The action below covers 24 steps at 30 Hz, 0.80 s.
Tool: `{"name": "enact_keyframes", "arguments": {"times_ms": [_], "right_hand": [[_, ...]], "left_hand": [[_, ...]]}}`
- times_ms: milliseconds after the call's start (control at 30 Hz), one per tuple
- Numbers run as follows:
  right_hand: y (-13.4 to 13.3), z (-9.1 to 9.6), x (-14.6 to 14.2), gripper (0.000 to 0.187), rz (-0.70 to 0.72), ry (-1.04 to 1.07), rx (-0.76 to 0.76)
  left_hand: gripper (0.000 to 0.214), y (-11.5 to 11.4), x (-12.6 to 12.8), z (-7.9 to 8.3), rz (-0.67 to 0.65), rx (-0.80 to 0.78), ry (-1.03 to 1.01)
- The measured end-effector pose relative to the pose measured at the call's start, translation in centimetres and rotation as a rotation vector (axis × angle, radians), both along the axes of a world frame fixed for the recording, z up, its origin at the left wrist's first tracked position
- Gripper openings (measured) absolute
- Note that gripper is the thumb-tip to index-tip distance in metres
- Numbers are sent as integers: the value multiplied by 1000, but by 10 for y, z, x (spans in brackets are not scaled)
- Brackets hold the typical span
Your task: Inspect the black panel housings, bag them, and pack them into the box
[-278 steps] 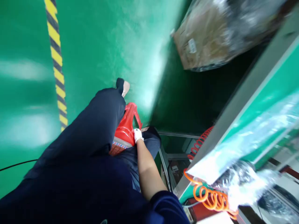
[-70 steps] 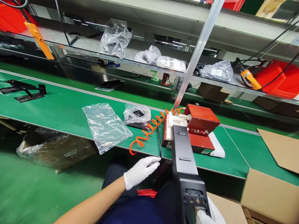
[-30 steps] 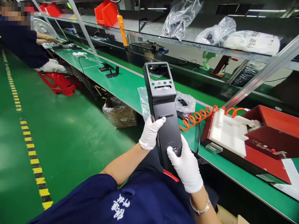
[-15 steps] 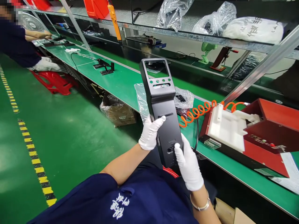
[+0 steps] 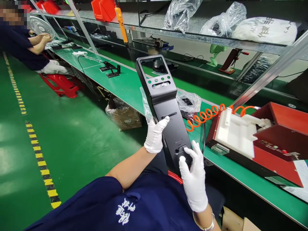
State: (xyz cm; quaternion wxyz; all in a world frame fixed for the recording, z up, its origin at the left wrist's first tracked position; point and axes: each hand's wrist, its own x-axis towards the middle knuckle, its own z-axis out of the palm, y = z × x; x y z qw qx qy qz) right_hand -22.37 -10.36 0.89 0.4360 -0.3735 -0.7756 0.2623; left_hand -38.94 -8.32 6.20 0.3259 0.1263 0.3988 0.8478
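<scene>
A long black plastic housing (image 5: 169, 117) slants up in front of me, with a rectangular window opening, a row of small round holes and a slot at its top end. My left hand (image 5: 154, 134), in a white glove, grips it from the left side, thumb across the front below a narrow slot. At the lower right end is my right hand (image 5: 194, 176), also gloved, fingers spread and thumb apart. Its index fingertip is at the small cutout near the housing's bottom; whether it touches is unclear.
On the green bench (image 5: 131, 93) lie a plastic-wrapped part (image 5: 189, 102) and a black bracket (image 5: 110, 69). A red machine (image 5: 279, 131) with a white fixture stands right, near an orange coiled hose (image 5: 207, 114). A co-worker (image 5: 21, 45) sits far left. A carton (image 5: 124, 115) stands below the bench.
My right hand has let go of the housing's lower edge and spread its fingers, moving slightly down. The housing's top has tipped a little to the left. My left hand keeps its grip.
</scene>
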Motion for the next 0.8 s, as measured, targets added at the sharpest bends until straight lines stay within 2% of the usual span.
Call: {"name": "enact_keyframes", "arguments": {"times_ms": [167,500,567,700,800], "right_hand": [[-3,3,-1,25,12,35,-49],[-4,1,-2,16,112,55,-84],[0,-1,-1,28,83,95,-119],[8,-4,0,81,3,-20,-220],[10,-5,0,82,2,-110,-212]], "left_hand": [[49,-2,2,3,26,-2,6],[64,-8,2,2,27,-22,112],[63,-8,3,3,18,-6,130],[57,-11,10,9,-74,-6,136],[59,-15,16,11,-108,-32,147]]}}
